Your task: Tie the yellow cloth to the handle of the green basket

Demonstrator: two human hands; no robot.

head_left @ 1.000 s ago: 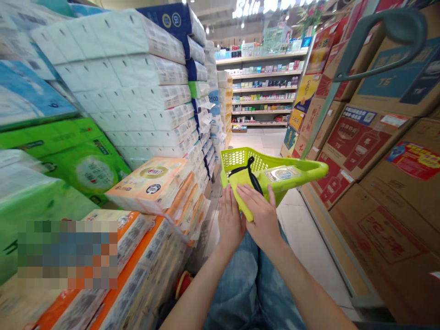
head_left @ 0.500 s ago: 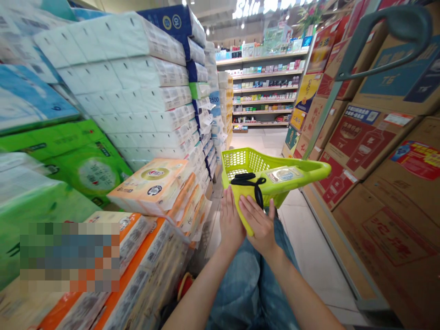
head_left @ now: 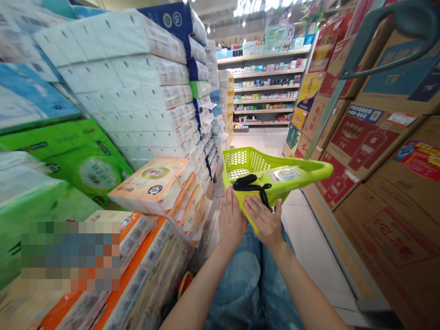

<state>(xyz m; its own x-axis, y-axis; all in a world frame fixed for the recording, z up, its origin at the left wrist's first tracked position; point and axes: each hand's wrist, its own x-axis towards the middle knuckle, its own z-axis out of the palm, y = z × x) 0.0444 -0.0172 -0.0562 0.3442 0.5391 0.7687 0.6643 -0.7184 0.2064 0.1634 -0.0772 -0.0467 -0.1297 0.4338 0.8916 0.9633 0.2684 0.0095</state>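
Observation:
A yellow-green plastic shopping basket [head_left: 292, 184] with slotted walls stands in front of my knees, its long loop handle pointing right. My left hand [head_left: 231, 221] lies with stretched fingers against its near left edge. My right hand [head_left: 265, 221] is spread flat on the near wall, thumb pointing up. A black cord [head_left: 245, 182] is bundled at the near rim, with one end hanging down beside my right fingers. A clear-covered label [head_left: 285, 174] sits on top at the base of the handle.
Tissue packs [head_left: 151, 183] and tall white stacks [head_left: 113, 87] line the left side. Cartons [head_left: 371, 137] are piled on the right, with a grey curved handle [head_left: 364, 41] jutting out above. The tiled floor [head_left: 305, 233] leads to stocked shelves [head_left: 264, 87] at the back.
The basket and the cord have shifted slightly to the right. My right hand has moved a little right along with them, while my left hand stays almost in place.

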